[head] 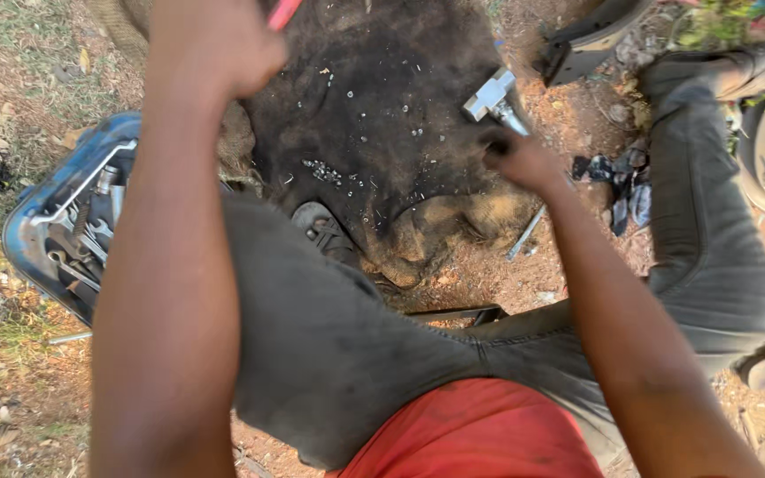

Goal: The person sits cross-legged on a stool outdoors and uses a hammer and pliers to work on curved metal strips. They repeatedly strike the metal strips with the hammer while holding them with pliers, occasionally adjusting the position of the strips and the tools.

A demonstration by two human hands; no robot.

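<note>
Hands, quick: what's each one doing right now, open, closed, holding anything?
Left hand: closed in a fist around a red handle.
Right hand: closed on a silvery metal tool over the dark greasy cloth.

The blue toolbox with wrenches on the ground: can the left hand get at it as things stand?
Probably not at once: the left hand is raised and closed on a red handle. The blue toolbox lies open beside that arm, with nothing covering it.
</note>
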